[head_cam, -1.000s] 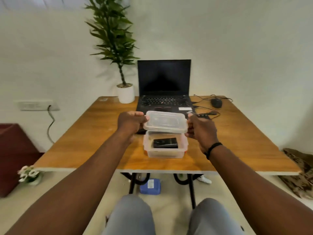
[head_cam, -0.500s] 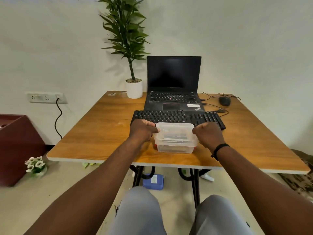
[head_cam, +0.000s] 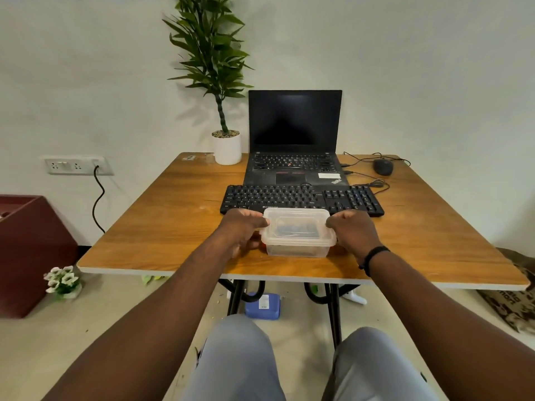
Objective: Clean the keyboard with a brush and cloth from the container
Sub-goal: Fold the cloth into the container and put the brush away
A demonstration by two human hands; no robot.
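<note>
A clear plastic container (head_cam: pixel 298 247) with its lid (head_cam: pixel 296 224) on top stands on the wooden table (head_cam: pixel 162 227), just in front of a black keyboard (head_cam: pixel 301 198). Dark contents show dimly through the lid; I cannot tell what they are. My left hand (head_cam: pixel 241 230) grips the lid's left edge with curled fingers. My right hand (head_cam: pixel 351 231), a black band at its wrist, grips the lid's right edge the same way.
Behind the keyboard an open black laptop (head_cam: pixel 295 140) faces me. A potted plant (head_cam: pixel 227 146) stands at the back left, a black mouse (head_cam: pixel 383 167) with cables at the back right. A dark red box (head_cam: pixel 26 250) sits on the floor at left.
One second ago both hands held the lid raised above the open container. The lid has since come down onto the container, and both hands still hold its edges.
</note>
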